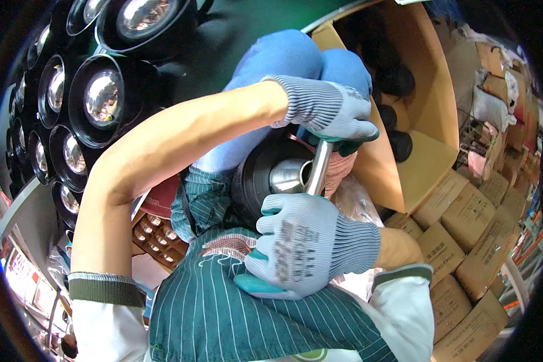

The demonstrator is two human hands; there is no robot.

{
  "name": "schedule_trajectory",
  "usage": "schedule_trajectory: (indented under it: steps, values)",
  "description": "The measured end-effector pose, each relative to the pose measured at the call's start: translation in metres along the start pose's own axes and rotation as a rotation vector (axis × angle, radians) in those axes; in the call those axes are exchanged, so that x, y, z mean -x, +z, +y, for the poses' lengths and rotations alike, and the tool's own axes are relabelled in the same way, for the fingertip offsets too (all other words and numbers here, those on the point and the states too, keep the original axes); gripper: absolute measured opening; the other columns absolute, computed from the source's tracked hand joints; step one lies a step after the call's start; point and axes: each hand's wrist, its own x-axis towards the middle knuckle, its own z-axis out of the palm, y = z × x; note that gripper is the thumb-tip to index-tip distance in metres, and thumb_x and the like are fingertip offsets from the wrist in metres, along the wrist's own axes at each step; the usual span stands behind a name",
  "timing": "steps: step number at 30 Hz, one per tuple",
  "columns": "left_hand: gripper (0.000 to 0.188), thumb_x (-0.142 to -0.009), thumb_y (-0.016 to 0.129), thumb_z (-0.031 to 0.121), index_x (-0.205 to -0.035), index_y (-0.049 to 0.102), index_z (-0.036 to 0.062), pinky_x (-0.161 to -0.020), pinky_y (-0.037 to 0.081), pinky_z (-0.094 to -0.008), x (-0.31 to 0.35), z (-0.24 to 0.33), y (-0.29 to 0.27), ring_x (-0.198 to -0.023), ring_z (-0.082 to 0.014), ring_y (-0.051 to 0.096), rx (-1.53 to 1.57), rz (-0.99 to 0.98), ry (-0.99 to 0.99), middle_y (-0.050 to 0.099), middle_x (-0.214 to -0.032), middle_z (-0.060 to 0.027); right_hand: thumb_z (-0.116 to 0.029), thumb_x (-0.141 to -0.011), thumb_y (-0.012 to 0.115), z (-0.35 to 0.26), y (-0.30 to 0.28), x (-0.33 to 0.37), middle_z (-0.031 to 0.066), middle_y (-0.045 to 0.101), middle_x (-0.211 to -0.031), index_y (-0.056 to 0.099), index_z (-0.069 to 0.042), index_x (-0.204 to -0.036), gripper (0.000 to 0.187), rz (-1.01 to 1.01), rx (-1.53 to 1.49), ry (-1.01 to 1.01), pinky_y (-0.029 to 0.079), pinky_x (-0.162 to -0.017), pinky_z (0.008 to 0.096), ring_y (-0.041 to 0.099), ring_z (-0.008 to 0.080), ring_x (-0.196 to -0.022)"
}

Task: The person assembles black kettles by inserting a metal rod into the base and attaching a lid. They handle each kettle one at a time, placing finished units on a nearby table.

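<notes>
My left hand (341, 114), in a grey knit glove with a green palm, is closed around the upper end of a shiny metal tube (321, 166). My right hand (304, 244), gloved the same way, has its fingers curled at the tube's lower end; its palm side is hidden. Just left of the tube, a round black housing (247, 175) with a steel cup (288, 176) in its middle rests on my lap. The cup's open rim faces the tube. A green striped apron (223, 301) covers my lap below the hands.
Several black round housings (102, 99) with mirror-like domes stand on a green surface (223, 24) at the left. An open carton (428, 114) holding black parts (400, 145) is at the right. Closed cardboard boxes (458, 205) line the lower right. A divided box (157, 235) sits lower left.
</notes>
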Motion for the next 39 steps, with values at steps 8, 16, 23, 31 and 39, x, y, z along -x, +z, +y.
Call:
schedule_trajectory:
  steps: [8,16,23,31,39]
  values:
    - [0.044,-0.108,0.052,0.043,-0.112,0.071,0.0036,-0.075,0.053,-0.0342,0.007,0.003,-0.041,-0.086,-0.0203,0.065,0.608,0.217,-0.426,0.070,-0.096,-0.0128,-0.038,-0.095,0.062,0.001,-0.011,0.030,0.0021,0.060,-0.070,0.075,-0.008,-0.080,0.036,0.508,-0.040,0.054,0.053,-0.091,0.0503,0.062,0.0204,-0.075]
    - [0.049,-0.100,0.064,0.053,-0.106,0.071,0.0050,-0.054,0.044,-0.0241,0.103,-0.015,-0.065,-0.063,-0.0064,0.053,0.780,1.214,-0.679,0.058,-0.075,0.0019,-0.037,-0.109,0.039,0.003,0.057,0.122,0.0175,0.052,-0.149,0.044,0.004,-0.149,0.057,1.532,-0.112,0.869,0.038,-0.117,0.0410,0.050,0.0283,-0.136]
    - [0.052,-0.099,0.051,0.056,-0.119,0.061,0.0090,-0.091,0.052,-0.0488,0.116,-0.055,-0.009,-0.106,-0.0414,0.068,-0.041,0.758,-1.250,0.071,-0.110,-0.0242,-0.042,-0.111,0.033,0.002,0.055,0.081,0.0199,0.060,-0.141,0.052,0.008,-0.142,0.061,1.280,-0.071,0.653,0.037,-0.116,0.0370,0.055,0.0291,-0.133]
    - [0.048,-0.103,0.055,0.031,-0.141,0.056,0.0022,-0.093,0.055,-0.0432,0.155,0.028,-0.001,-0.109,-0.0379,0.069,-0.254,0.828,-0.956,0.068,-0.124,-0.0237,-0.067,-0.105,0.023,0.026,0.080,0.154,0.0233,0.059,-0.142,0.054,0.008,-0.141,0.088,1.643,-0.320,0.459,0.033,-0.120,0.0409,0.053,0.0327,-0.136]
    - [0.055,-0.103,0.050,0.037,-0.143,0.053,-0.0011,-0.108,0.046,-0.0410,0.093,0.118,0.046,-0.123,-0.0294,0.062,0.576,1.284,-0.393,0.061,-0.137,-0.0197,-0.063,-0.108,0.024,0.080,0.090,0.062,0.0192,0.066,-0.131,0.061,0.004,-0.128,0.079,1.286,-0.154,0.472,0.047,-0.105,0.0391,0.060,0.0282,-0.124]
